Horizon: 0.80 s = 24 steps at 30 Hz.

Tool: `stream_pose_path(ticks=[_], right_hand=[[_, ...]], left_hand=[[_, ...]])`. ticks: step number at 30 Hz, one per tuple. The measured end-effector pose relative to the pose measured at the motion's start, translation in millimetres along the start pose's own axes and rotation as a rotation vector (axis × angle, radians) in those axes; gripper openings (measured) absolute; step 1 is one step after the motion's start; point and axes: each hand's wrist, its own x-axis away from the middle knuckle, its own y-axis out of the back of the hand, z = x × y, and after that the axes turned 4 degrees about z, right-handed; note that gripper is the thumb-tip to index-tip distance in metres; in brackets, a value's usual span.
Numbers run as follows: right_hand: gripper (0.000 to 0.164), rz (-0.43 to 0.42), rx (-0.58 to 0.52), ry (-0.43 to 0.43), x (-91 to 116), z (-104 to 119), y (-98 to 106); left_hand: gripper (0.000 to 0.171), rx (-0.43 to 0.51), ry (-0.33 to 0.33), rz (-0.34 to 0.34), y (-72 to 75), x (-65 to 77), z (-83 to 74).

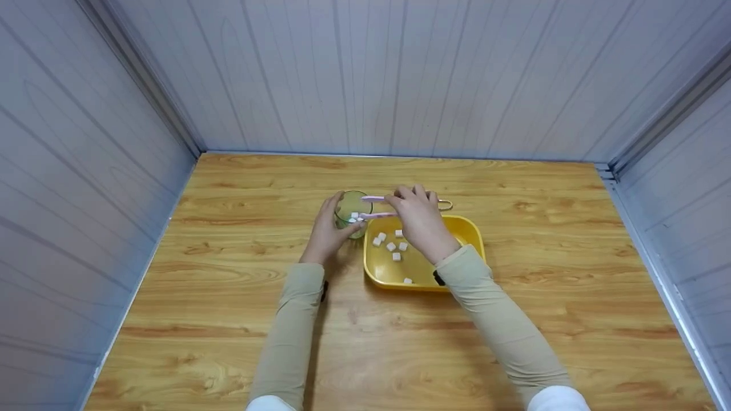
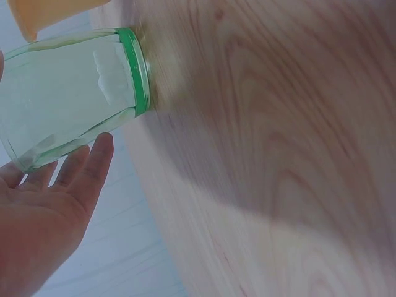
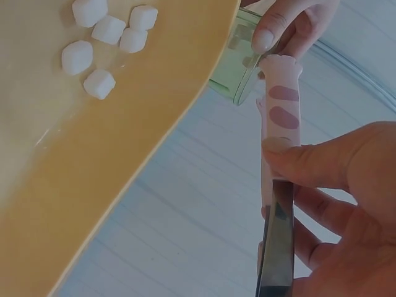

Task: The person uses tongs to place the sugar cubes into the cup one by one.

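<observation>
glass (image 1: 346, 230): stands upright on the wood-grain table (image 1: 200, 342), near the centre of the head frame, just left of the yellow tray (image 1: 420, 267). left hand (image 1: 326, 233): clasped about the glass, thumb on the near side, other fingers along the left side; in the left wrist view those fingers lie spread against the wall of the glass, at lower left of the frame. green band (image 2: 133, 73) noted round the base.

right hand (image 1: 421, 220): thumb and fingers clamped on the tongs (image 1: 377, 216), right of frame centre, over the upper part of the tray. tong arms are apart, pink ends pointing left at the mouth of the glass; metal bend at right of the hand. small white cubes show within the rim of the glass, by the lower tong end; whether the tongs touch any cube, cannot tell.

tray: seven white cubes (image 1: 390, 246) visible, six grouped at its left side and one at the lower edge. both arms wear beige sleeves (image 1: 291, 325), entering at the bottom of the frame. pale panelled walls (image 1: 365, 74) bound the table at top, left and right.
</observation>
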Motion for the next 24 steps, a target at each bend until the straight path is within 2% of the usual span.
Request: stream_pose_path(ticks=[11,19,24], right_hand=[[0.037,-0.067,-0.046,0.016,11.5,-12.1,0.7],[0.045,-0.103,-0.005,0.039,25.4,-24.2,-3.1],[0.046,-0.081,-0.002,0.031,30.1,-28.0,-5.5]], left_hand=[[0.085,0.004,0.000,-0.009,-0.3,0.5,-0.8],[0.086,0.010,-0.023,-0.001,-0.4,1.2,1.7],[0.087,0.008,-0.025,0.003,-0.3,1.9,1.4]])
